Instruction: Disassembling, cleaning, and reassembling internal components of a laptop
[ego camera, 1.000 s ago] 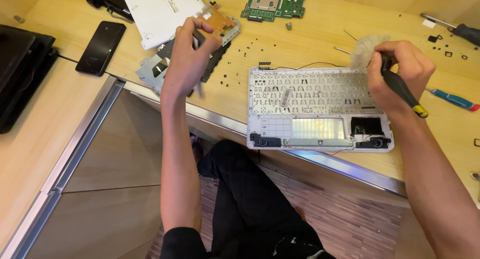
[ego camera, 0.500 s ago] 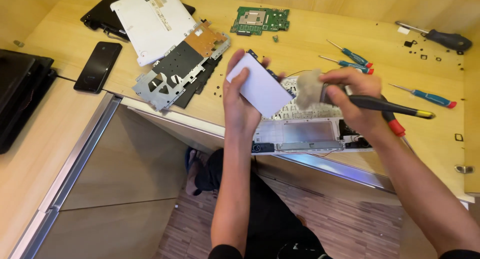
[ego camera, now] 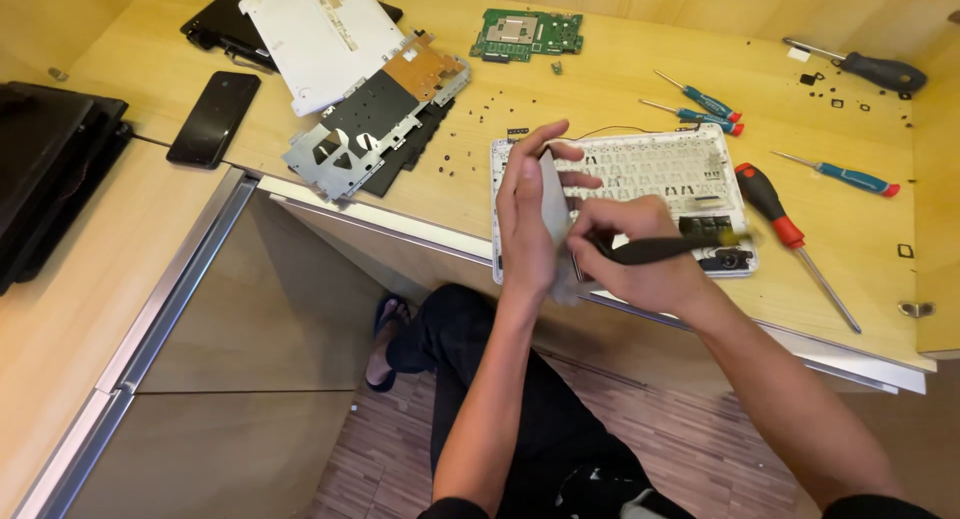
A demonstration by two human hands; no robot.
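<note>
Left arm: bare forearm rising from the lower middle of the view, elbow low, wrist nearly straight.
Left hand (ego camera: 528, 214): upright, back toward the camera, fingers spread and curled forward, grip closed on a thin white plate (ego camera: 555, 204) held edge-on.
Right arm: bare forearm coming in from the lower right, angled up and to the left.
Right hand (ego camera: 640, 259): knuckles up, fingers folded in a closed grip round a black-handled tool (ego camera: 665, 247) lying sideways.
Hands: close together, touching or nearly so.
</note>
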